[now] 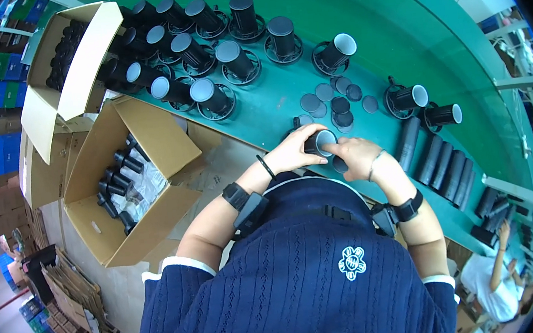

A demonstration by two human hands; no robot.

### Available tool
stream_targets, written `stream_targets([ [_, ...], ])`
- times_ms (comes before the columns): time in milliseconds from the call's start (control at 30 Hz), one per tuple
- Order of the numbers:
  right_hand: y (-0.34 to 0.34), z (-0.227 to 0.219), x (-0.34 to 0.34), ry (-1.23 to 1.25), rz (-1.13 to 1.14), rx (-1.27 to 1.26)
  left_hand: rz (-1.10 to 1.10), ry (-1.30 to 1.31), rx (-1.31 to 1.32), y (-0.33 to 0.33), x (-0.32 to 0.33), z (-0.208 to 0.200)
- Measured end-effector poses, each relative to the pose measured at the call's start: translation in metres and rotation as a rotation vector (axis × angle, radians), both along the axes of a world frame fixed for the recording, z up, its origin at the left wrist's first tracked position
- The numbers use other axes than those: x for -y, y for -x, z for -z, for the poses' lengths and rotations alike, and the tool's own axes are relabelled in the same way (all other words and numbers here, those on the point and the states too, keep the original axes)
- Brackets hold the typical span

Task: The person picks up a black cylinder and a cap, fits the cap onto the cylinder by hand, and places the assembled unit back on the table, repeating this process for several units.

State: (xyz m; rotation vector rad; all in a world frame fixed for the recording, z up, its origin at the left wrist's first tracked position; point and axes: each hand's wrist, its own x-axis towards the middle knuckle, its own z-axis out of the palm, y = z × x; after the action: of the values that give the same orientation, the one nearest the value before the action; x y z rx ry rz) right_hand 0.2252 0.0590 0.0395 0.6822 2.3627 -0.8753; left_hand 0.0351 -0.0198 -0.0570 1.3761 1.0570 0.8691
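Observation:
Close to the table's front edge, my left hand (300,148) is wrapped round a black cylinder (325,141) with a pale inside, its mouth tilted toward me. My right hand (357,155) is at the same cylinder, with fingertips at its mouth. A dark round disc (340,164) shows below those fingers and appears to be held by them; the grip is partly hidden. Beyond my hands lie several loose dark discs (340,105), some overlapping. To their right stand two open-mouthed black cylinders on ringed bases (410,97) (447,114).
Several grey-topped black cylinders on ringed bases (236,60) fill the table's far left. Long black tubes (443,164) lie at right. An open carton (108,232) with black parts stands at left, another carton (88,68) behind it. A person (494,282) works at lower right.

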Motion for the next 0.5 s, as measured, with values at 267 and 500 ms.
stream_targets([
  [267, -0.025, -0.006, -0.006, 0.064, 0.435, -0.743, 0.028, -0.024, -0.195, 0.001, 0.004, -0.005],
  [500, -0.004, 0.025, 0.013, -0.099, 0.413, -0.803, -0.026, -0.023, -0.199, -0.003, 0.004, 0.004],
])
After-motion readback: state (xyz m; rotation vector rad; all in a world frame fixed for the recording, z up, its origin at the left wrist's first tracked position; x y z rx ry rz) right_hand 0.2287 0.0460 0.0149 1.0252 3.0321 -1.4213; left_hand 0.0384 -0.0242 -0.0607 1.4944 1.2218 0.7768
